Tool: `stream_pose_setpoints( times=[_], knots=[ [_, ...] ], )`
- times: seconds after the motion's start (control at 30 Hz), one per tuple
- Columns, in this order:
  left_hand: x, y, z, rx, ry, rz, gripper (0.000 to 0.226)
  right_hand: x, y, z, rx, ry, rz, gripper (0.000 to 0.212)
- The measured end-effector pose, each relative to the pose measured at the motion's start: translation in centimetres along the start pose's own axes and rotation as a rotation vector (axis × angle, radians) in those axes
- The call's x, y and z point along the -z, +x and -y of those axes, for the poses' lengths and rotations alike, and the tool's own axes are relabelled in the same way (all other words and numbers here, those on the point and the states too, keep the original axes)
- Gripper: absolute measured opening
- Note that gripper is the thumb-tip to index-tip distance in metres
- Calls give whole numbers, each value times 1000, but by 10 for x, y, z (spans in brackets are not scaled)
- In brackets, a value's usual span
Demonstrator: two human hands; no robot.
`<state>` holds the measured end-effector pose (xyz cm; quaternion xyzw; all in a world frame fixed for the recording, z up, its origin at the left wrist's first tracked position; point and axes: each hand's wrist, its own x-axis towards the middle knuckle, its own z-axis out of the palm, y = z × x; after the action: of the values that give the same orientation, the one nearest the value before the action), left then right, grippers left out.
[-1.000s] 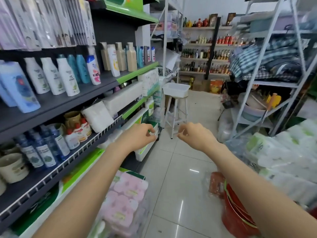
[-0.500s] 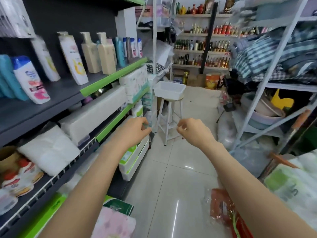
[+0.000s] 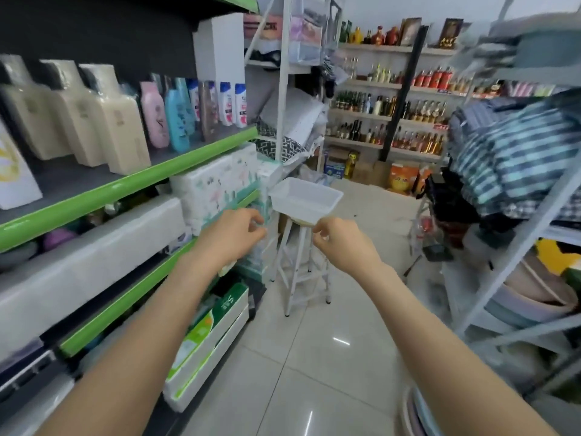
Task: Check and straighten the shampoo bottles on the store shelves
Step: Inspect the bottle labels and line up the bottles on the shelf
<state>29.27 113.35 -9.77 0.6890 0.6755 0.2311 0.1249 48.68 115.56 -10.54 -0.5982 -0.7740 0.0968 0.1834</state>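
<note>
Grip: both hands hanging out ahead over the aisle, left hand (image 3: pixel 234 236) and right hand (image 3: pixel 341 243) with fingers loosely curled, holding nothing, touching nothing.
Nearest goods: lying low on the left, boxed packs with green print (image 3: pixel 207 338) at floor level, white wrapped bundles (image 3: pixel 94 247) on the tier above.
Shampoo bottles: standing on the green-edged shelf (image 3: pixel 176 171) up on the left, well apart from either hand; three cream bottles (image 3: pixel 116 133) in a row nearest, then a pink bottle (image 3: pixel 154 119), a blue bottle (image 3: pixel 176 121), and small white bottles with blue caps (image 3: pixel 234 103) at the far end.
Bottle state: appearing upright and roughly in line, though blurring too much for checking labels or small tilts.
Progress: judging as mid-way, walking the aisle and scanning; no bottle being handled at present, far end of this shelf seemingly left for checking.
Ahead: white tray (image 3: pixel 306 199) sitting on a white stool (image 3: pixel 303 265) in the aisle, just past the hands.
Farthest: back-wall shelves (image 3: pixel 386 118) carrying glass bottles, not shampoo as far as showing.
</note>
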Motion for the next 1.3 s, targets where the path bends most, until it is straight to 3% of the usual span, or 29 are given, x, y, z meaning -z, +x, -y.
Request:
stream_pose_setpoints(
  times=[0.5,0.97,1.3],
  knots=[
    [-29,308,23,63,77,-130,28,-16,322,-76,159,4,-6,28],
    [3,546,78,189,18,-395,26,-38,602,-68,322,222,-74,25],
    [22,680,112,304,-80,-652,33,-54,786,-27,661,386,-32,30]
  ],
)
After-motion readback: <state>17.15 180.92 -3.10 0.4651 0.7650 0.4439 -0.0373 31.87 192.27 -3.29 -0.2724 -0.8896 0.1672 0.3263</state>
